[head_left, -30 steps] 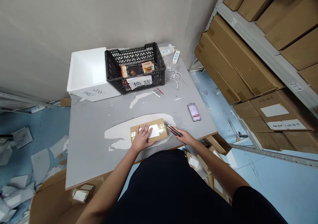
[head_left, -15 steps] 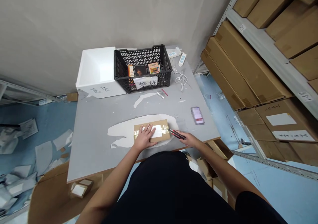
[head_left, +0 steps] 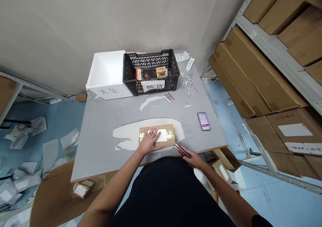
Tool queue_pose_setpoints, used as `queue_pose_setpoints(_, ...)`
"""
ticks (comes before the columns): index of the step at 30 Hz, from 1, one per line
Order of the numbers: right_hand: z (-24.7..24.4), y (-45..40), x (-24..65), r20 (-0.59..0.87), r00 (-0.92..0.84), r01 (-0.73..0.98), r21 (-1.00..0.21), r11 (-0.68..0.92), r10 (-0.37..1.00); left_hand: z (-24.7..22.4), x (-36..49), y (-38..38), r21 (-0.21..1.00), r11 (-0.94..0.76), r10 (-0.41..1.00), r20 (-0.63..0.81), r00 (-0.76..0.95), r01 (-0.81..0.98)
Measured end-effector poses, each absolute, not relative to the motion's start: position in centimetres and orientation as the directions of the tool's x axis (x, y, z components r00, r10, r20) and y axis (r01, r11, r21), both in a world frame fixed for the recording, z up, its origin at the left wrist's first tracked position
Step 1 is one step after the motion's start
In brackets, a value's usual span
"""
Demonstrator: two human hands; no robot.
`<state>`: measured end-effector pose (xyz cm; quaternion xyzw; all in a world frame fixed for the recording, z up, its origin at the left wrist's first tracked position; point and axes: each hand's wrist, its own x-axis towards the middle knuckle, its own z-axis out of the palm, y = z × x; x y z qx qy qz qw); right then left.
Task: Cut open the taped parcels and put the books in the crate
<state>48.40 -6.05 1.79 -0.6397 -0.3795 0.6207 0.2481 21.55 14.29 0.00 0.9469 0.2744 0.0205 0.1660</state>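
Pinning taped carton (head_left: 164, 143) on worktop (head_left: 95, 146) near front edge, left hand (head_left: 149, 140) lies spread partly over white label (head_left: 163, 135); right hand (head_left: 191, 157) grips cutter (head_left: 182, 150), tip just beside carton's near right corner. Slack left-hand pressure could let carton skid, cutter glancing toward torso (head_left: 168, 186).

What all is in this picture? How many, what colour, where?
Table: 1, grey, centre.
Taped box: 1, brown, table front.
Knife: 1, black-red, by taped box.
Crate: 1, black, table back.
Packs: at least 2, mixed colours, in crate.
Foam box: 1, white, beside crate.
Power strips: 2, white-blue, back right.
Cable tangle: 1, white, back right.
Phone-like thing: 1, pinkish, table right.
Sticks: 2, silvery, red, before crate.
Cartons: many, brown, mostly right.
Bags, papers: several, white, left floor.
Torso: 1, dark-clothed, bottom.
Left hand: 1, bare, on taped box.
Right hand: 1, bare, holding knife.
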Motion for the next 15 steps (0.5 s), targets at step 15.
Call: queue_pose_setpoints(15, 3.7, -5.5, 55.0, -0.400, 0.153, 0.333, -0.840, -0.428, 0.904, 0.5, 21.3, 14.0, 0.288, -0.830, 0.500, 0.005, 0.866, 0.478)
